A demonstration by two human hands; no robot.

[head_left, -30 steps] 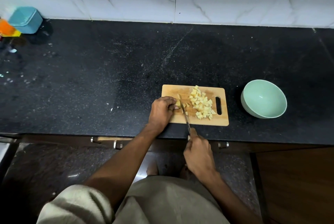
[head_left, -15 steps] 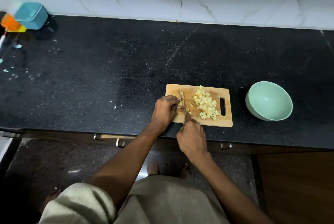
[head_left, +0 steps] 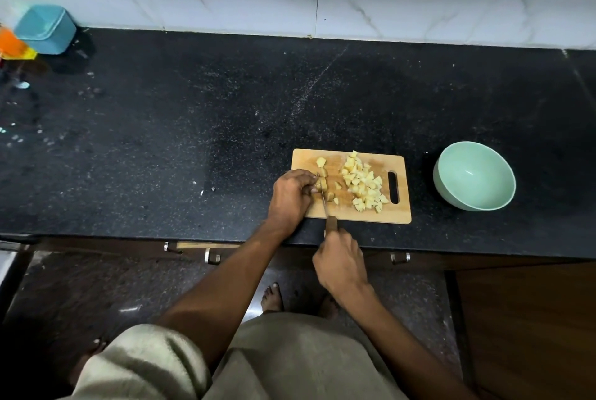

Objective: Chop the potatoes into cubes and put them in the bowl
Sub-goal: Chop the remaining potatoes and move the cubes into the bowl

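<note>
A wooden cutting board [head_left: 380, 215] lies near the counter's front edge. A pile of several yellow potato cubes [head_left: 362, 185] covers its right half. My left hand [head_left: 290, 198] pinches a small potato piece [head_left: 321, 185] on the board's left side. My right hand [head_left: 340, 262] grips the brown handle of a knife [head_left: 324, 202]. The blade runs up the board and sits against the held piece. A few loose cubes lie beside the blade. A mint-green bowl [head_left: 474, 175] stands to the right of the board with nothing in it.
The black stone counter [head_left: 193, 128] stretches left, with small white scraps [head_left: 203, 190] near its front. A blue tub [head_left: 45, 28] and orange items [head_left: 13, 44] stand at the far left by the marble wall. Drawer handles [head_left: 213, 257] sit below the counter edge.
My right hand pushed the knife forward over the board and then drew it back toward the counter edge. A cube now lies apart at the board's top left.
</note>
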